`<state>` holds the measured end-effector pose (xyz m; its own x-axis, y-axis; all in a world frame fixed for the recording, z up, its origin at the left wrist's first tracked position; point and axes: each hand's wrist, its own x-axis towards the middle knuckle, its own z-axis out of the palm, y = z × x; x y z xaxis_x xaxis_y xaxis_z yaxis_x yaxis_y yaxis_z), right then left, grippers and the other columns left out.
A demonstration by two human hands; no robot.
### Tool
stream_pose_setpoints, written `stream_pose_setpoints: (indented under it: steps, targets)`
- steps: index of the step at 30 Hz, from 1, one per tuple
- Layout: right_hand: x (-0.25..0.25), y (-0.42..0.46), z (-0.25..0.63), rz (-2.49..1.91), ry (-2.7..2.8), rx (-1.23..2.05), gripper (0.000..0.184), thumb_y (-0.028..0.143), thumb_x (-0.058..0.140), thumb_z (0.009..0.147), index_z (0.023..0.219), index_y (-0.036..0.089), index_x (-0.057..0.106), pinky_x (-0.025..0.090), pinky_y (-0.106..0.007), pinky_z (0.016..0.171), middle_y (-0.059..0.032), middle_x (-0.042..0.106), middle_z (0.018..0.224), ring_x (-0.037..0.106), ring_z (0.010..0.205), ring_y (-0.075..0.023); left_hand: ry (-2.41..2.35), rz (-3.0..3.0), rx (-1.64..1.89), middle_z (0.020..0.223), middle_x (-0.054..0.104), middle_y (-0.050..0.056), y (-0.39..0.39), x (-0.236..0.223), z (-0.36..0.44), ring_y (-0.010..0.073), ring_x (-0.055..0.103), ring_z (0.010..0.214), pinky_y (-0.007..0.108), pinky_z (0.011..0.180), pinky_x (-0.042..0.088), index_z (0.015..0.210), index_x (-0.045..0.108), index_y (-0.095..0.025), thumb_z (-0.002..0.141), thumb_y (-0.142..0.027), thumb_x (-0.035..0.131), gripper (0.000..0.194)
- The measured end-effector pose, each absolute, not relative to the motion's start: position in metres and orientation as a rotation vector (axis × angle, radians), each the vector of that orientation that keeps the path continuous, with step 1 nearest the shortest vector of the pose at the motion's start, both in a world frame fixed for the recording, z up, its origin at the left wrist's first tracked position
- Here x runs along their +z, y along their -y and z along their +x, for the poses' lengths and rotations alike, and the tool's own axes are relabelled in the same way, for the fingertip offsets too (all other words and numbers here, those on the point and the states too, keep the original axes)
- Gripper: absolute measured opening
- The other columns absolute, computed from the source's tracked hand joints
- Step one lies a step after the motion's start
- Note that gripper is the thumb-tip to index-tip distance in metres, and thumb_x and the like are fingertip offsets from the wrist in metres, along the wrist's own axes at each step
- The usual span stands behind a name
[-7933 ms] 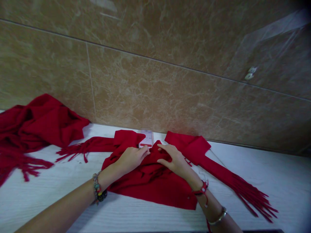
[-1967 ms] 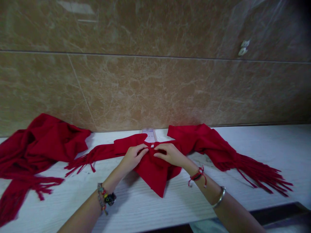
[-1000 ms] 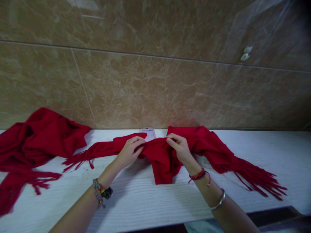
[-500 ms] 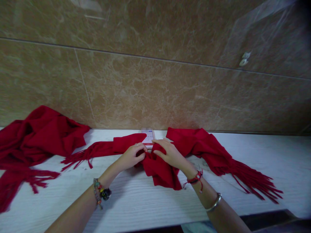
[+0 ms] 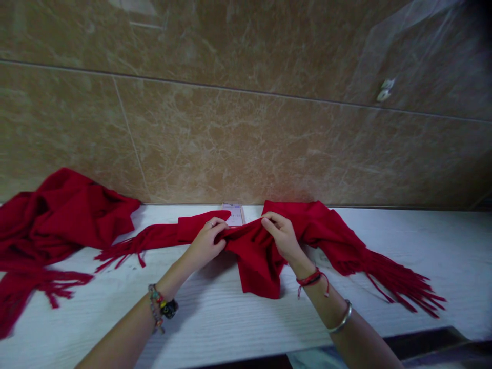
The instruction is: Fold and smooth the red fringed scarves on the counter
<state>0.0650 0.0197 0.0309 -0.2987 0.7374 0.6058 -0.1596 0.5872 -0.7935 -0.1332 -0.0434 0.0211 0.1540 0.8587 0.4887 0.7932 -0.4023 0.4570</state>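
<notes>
A red scarf (image 5: 261, 261) with fringed ends lies bunched across the white table, its middle raised between my hands. My left hand (image 5: 209, 241) pinches the cloth at the left, wearing a ring, with a beaded bracelet on the wrist. At the right, my right hand (image 5: 282, 236) grips the upper edge between thumb and fingers, so the edge is drawn taut between them. The fringe (image 5: 403, 282) on the right spreads over the table; the other fringed end (image 5: 130, 246) points left. Just behind the raised cloth is a phone (image 5: 234, 212), its lower part covered.
Another heap of red fringed cloth (image 5: 65, 220) lies at the far left. Behind the white table (image 5: 215, 328) rises a brown marbled tile wall (image 5: 230, 143). A dark object (image 5: 426, 343) sits by the front edge at the right.
My right hand has moved right and up, away from my left hand. The scarf's edge between them is now stretched and covers more of the phone.
</notes>
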Motion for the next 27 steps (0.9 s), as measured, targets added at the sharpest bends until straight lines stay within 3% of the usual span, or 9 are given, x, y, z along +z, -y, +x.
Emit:
stream_pose_setpoints:
  steps: [5, 12, 19, 27]
  targets:
    - [0.033, -0.034, 0.075, -0.459, 1.224, 1.009, 0.022, 0.038, 0.059, 0.07, 0.063, 0.019, 0.05, 0.036, -0.02, 0.054, 0.0053, 0.047, 0.06, 0.042, 0.055, -0.0087, -1.75, 2.178, 1.01, 0.101, 0.06, 0.007, 0.046, 0.031, -0.147, 0.0193, 0.054, 0.095, 0.03, 0.086, 0.04, 0.104, 0.054, -0.014, 0.069, -0.015, 0.043, 0.037]
    - [0.028, -0.048, 0.08, -0.756, 1.583, 0.743, 0.021, 0.037, 0.052, 0.075, 0.069, 0.017, 0.055, 0.04, -0.025, 0.061, 0.0005, 0.054, 0.065, 0.049, 0.062, -0.0136, -1.68, 2.15, 0.869, 0.077, 0.064, 0.002, 0.053, 0.047, -0.169, 0.0151, 0.057, 0.067, 0.025, 0.063, 0.044, 0.09, 0.06, -0.017, 0.081, -0.039, 0.04, 0.031]
    - [0.034, -0.027, 0.071, -0.614, 1.914, 0.71, 0.019, 0.033, 0.048, 0.079, 0.075, 0.018, 0.058, 0.043, -0.026, 0.064, -0.0029, 0.062, 0.072, 0.057, 0.069, -0.0163, -1.588, 2.377, 1.089, 0.101, 0.059, 0.007, 0.055, 0.041, -0.141, 0.0179, 0.052, 0.096, 0.03, 0.086, 0.039, 0.099, 0.057, -0.017, 0.078, -0.034, 0.05, 0.027]
    - [0.04, -0.029, 0.082, -0.677, 1.617, 0.564, 0.022, 0.036, 0.047, 0.079, 0.069, 0.018, 0.054, 0.041, -0.024, 0.06, 0.0, 0.056, 0.064, 0.052, 0.064, -0.0144, -1.61, 2.356, 0.795, 0.08, 0.065, 0.004, 0.051, 0.035, -0.14, 0.0165, 0.058, 0.073, 0.026, 0.07, 0.043, 0.083, 0.06, -0.016, 0.08, -0.027, 0.046, 0.018]
